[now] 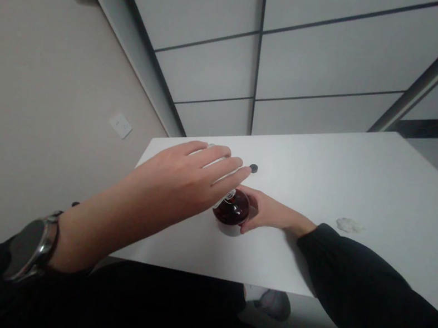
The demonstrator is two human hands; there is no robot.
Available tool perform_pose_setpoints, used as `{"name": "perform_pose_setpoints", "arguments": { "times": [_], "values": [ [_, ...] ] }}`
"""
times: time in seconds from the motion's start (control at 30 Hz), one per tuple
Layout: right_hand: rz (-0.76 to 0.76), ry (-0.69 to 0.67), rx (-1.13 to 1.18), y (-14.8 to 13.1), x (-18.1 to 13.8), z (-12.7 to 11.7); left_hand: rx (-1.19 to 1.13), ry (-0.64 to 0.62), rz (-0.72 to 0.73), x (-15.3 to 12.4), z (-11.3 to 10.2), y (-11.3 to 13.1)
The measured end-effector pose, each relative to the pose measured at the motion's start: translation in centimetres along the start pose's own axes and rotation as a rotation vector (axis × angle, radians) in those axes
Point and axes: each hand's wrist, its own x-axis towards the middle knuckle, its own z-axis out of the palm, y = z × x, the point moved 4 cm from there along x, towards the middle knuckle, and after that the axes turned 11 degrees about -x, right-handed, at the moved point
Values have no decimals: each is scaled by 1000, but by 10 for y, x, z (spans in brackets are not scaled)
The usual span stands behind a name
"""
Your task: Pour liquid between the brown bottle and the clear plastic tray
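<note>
A small bottle (231, 210) of dark red liquid stands on the white table (369, 179). My right hand (268, 211) is wrapped round its right side, gripping it. My left hand (187, 175) hovers over the bottle's top with fingers stretched out flat and together, holding nothing that I can see. A small black cap (253, 168) lies on the table just beyond my left fingertips. A watch (32, 247) sits on my left wrist.
A crumpled white tissue (349, 225) lies on the table to the right. A beige wall with a socket (120, 125) runs along the left. Panelled partitions stand behind the table. A shoe (275, 303) shows under the table's near edge.
</note>
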Motion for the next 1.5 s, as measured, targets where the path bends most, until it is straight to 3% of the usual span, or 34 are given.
{"name": "perform_pose_setpoints", "arguments": {
  "times": [0.4,1.1,1.5],
  "values": [
    [3,8,-4,2,-2,-2,12,1,25,6,2,9],
    [-51,32,-57,1,-2,-2,264,-57,106,19,-3,33],
    [-45,55,-111,-17,-5,1,237,-75,109,24,-8,50]
  ]
}}
